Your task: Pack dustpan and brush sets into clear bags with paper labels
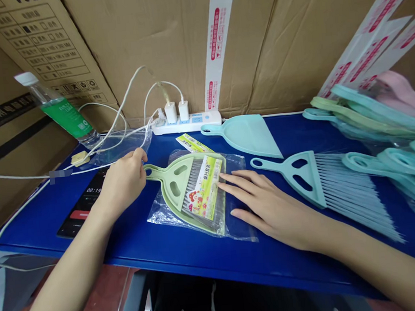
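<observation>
A light green dustpan and matching hand brush lie nested in a clear plastic bag. A printed card with a red-hatted cartoon rests over the bristles. My left hand is closed at the handle end of the set, its fingertips partly hidden. With fingers spread, my right hand lies on the bag's right side and touches the card's edge. Just beyond it are a loose light blue hand brush and a light blue dustpan. Another card sits behind the bag.
Bagged brush sets in blue, green and pink pile up at right on the blue table. A power strip with chargers and white cables, a tilted water bottle and a phone are at left. Cardboard boxes stand behind.
</observation>
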A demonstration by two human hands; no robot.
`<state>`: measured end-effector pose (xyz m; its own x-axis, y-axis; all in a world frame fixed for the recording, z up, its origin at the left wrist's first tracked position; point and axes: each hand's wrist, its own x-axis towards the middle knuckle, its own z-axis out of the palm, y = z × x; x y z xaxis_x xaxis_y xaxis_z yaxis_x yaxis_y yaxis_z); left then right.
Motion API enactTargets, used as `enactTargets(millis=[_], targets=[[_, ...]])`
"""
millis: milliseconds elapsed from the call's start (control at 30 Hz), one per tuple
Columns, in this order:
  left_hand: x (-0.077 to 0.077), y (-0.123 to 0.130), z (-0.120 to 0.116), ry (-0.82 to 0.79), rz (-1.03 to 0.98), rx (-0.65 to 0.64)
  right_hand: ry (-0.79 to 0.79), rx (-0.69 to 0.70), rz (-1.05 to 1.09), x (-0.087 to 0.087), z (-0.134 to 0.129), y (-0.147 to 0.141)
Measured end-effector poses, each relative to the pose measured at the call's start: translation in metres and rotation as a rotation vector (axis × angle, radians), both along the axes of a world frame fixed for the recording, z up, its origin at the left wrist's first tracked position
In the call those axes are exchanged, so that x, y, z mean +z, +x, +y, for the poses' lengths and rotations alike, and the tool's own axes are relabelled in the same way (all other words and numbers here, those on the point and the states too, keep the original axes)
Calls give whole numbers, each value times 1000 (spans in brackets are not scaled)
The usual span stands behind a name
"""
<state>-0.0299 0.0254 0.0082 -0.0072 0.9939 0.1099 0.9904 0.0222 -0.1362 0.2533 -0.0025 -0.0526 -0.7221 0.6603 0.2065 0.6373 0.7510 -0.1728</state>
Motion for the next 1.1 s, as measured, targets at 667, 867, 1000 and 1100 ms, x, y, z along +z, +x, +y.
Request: enactTargets(millis=[667,867,1000,1100], targets=[[2,0,-2,-25,-6,26,146,-51,-78,-3,1,11],[1,-1,-2,-2,34,9,177,-49,-89,-2,0,12],[-5,-1,-3,105,87,-59,141,-54,-95,-2,0,12],[-10,2,-6,156,3,-271,126,-54,-99,-3,0,12]])
